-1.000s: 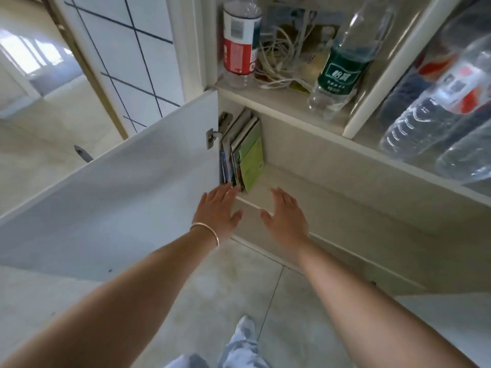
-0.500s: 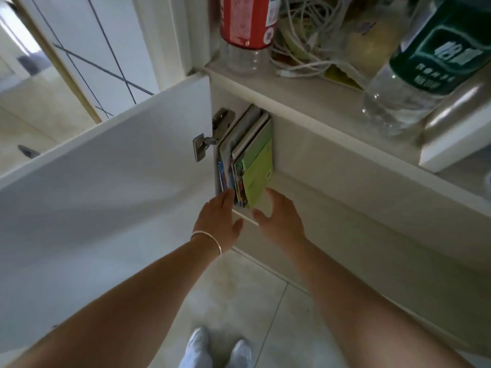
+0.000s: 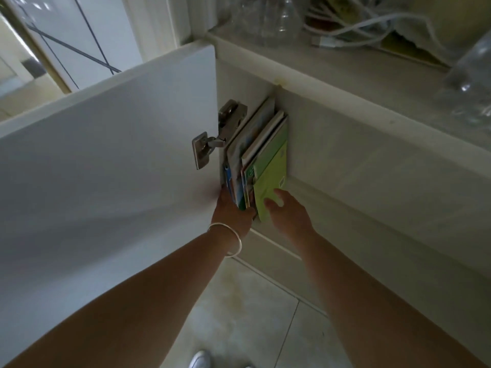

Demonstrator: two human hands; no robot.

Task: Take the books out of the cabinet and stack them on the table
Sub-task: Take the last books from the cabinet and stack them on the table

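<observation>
So the cabinet fills most of the view, its big white door swung open toward 9 o'clock, hinge showing right beside the books. The books themselves stand upright in a tight little row at the far left end of the lower compartment, just below centre frame, pressed up against the side wall. No table in view, so nothing is stacked yet.

Handling-wise, my guess: these look like thin softcover workbooks, the outermost one a light green book. As a bundle they're probably moderately heavy but floppy singly, and glossy covers tend to slide against each other. So squeeze the whole row from both sides low down near the bottom edges, and keep it pressed together or the middle ones could slip out.

That seems to be what's happening. The left hand, silver bangle on the wrist, sits at 7 o'clock of the row with its fingers tucked against the leftmost cover, between books and wall. I can't really tell how far they curl round, they're hidden. The right hand is at 5 o'clock, fingers fairly straight and pressing flat on the green cover.

Up at 12 to 2 o'clock the upper shelf holds clear plastic bottles and a tangle of white cables. A white shoe pokes in at 6 o'clock.
</observation>
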